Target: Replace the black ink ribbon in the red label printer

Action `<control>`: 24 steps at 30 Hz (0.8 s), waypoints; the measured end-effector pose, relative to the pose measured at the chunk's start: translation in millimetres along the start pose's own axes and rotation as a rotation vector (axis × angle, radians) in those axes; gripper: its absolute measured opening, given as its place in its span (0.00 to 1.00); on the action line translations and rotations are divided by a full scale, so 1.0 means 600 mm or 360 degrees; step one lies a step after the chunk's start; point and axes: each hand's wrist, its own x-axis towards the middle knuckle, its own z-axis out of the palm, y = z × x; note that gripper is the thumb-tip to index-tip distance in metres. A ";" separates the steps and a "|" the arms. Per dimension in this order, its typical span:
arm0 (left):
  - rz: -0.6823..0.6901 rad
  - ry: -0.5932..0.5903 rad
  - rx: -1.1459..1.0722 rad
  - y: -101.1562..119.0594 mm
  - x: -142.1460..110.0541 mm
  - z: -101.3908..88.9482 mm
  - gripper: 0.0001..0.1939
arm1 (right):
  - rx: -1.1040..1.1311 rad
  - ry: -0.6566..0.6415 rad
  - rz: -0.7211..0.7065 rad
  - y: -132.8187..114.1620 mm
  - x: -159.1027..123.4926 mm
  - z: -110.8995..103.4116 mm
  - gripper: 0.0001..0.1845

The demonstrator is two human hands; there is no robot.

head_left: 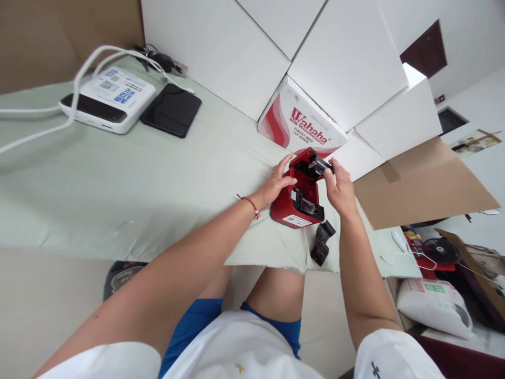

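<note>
White sleeves, forearms converging forward, hands at opened red case

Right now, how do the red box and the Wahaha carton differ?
Colour: the red box is mostly red; the Wahaha carton is white and red with large lettering.
Size: the red box looks smaller than the Wahaha carton.
Handling: the left hand is on the red box and the right hand pinches a black part at it; neither holds the Wahaha carton.
Shared: both are boxy and carry red.
</note>
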 end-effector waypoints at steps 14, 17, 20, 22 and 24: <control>0.0046 -0.0151 0.0191 0.009 -0.002 0.000 0.28 | 0.0423 -0.0197 0.0172 -0.027 -0.126 0.001 0.34; 0.0058 -0.0232 0.0183 0.014 -0.006 -0.005 0.17 | 0.0450 -0.0186 0.0150 -0.025 -0.132 0.009 0.33; -0.0021 -0.0302 0.0212 0.019 -0.010 -0.012 0.15 | 0.0494 -0.0143 0.0143 -0.024 -0.134 0.015 0.32; -0.0067 -0.0337 0.0242 0.019 -0.011 -0.015 0.22 | 0.0522 -0.0105 0.0156 -0.023 -0.135 0.017 0.31; -0.0059 -0.0342 0.0244 0.017 -0.011 -0.017 0.30 | 0.0555 -0.0079 0.0185 -0.024 -0.140 0.017 0.31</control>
